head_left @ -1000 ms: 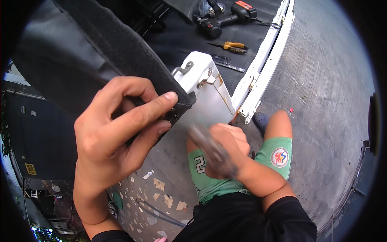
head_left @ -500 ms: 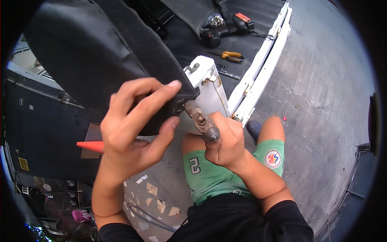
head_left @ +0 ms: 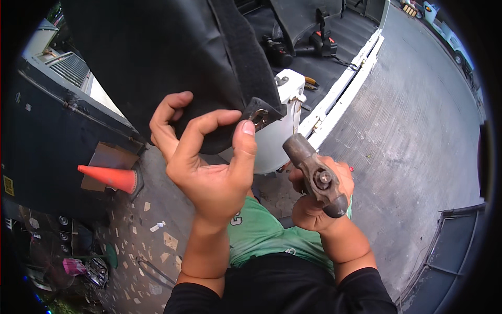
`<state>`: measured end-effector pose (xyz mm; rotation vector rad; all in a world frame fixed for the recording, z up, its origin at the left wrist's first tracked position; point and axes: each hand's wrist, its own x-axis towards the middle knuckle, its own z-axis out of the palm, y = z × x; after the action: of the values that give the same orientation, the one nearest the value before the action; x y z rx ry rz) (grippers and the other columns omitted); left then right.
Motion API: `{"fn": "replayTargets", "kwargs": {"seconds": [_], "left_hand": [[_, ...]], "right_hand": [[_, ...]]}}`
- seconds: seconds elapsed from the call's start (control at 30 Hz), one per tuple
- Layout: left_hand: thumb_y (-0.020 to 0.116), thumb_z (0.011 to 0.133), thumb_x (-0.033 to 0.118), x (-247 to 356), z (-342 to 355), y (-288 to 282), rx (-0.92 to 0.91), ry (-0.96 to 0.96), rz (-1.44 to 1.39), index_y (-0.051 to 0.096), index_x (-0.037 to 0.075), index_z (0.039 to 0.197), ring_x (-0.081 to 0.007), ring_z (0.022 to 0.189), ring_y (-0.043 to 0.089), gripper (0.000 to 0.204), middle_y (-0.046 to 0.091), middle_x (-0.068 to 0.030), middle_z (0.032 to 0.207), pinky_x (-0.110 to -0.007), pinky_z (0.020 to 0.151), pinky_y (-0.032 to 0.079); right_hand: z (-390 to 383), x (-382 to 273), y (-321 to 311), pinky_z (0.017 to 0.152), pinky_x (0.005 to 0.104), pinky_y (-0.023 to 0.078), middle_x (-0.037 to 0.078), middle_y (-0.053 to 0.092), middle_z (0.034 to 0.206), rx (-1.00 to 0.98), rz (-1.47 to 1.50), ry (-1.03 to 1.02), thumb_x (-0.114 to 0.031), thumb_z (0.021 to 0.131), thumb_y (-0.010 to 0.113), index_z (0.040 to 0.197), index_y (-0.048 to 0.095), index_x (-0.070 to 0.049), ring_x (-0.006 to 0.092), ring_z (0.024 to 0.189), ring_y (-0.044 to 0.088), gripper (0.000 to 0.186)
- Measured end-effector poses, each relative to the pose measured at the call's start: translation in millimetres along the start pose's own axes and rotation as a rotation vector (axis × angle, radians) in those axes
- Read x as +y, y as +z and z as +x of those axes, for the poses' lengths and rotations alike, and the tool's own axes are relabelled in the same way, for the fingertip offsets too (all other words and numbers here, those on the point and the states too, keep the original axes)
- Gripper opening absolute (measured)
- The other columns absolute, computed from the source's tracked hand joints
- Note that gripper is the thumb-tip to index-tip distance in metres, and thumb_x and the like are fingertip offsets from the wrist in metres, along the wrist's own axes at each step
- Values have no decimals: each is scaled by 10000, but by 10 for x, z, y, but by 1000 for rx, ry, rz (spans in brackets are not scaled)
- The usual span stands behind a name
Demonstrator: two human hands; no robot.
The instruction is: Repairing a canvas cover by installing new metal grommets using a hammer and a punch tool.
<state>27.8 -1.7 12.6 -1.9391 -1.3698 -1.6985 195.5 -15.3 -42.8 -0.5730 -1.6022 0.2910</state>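
A black vinyl-like cover [head_left: 172,63] hangs in front of me, with a metal ring [head_left: 259,116] set in the flap at its lower corner. My left hand [head_left: 214,175] pinches that flap between thumb and index finger; its other fingers are curled apart from the cover. In my right hand [head_left: 309,213] is a ball-peen hammer [head_left: 320,180], gripped close under its head and held apart from the cover. Its handle is mostly hidden by the hand. Just behind the flap stands a white metal post [head_left: 278,137].
Beyond the post, a cordless drill [head_left: 277,51] and yellow-handled pliers [head_left: 310,82] lie on the dark ribbed bed, bordered by a white rail [head_left: 334,104]. An orange cone [head_left: 112,178] lies by a piece of cardboard [head_left: 104,157] at left. Paper scraps [head_left: 170,240] litter the floor.
The hammer has moved away from the cover's corner, toward the right and nearer me. My left thumb and index finger have closed on the flap. The whole view has shifted.
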Motion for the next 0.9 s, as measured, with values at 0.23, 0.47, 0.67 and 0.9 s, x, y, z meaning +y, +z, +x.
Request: {"fn": "replayTargets", "kwargs": {"seconds": [0.23,0.47,0.67,0.9], "left_hand": [[829,753,0,-1,-96,73,57,5,-94,777,8,867,-339,1314,538,126,571,-244,1334,-446,1131,369],[830,758,-15,17,-70,123,64,2,-131,785,0,863,-319,1296,542,115,581,-237,1312,-440,1103,395],[841,750,1,5,-52,106,78,4,-158,788,11,851,-314,1278,543,114,584,-218,1292,-441,1101,388],[839,742,13,-18,-52,123,74,41,-116,788,17,854,-312,1258,545,123,582,-213,1292,-441,1087,402]], "right_hand": [[44,156,55,473,369,464,109,571,657,-111,-242,9,-270,1059,532,903,640,61,249,488,591,382],[71,184,17,462,360,469,84,610,651,-145,-396,-52,-254,1018,606,883,615,14,241,469,579,300],[14,141,35,494,371,491,111,619,665,-79,-352,-24,-282,1034,603,918,645,13,302,519,628,319],[93,215,75,509,389,487,127,601,668,-101,-397,-2,-313,1061,579,946,647,2,332,526,614,343]]}}
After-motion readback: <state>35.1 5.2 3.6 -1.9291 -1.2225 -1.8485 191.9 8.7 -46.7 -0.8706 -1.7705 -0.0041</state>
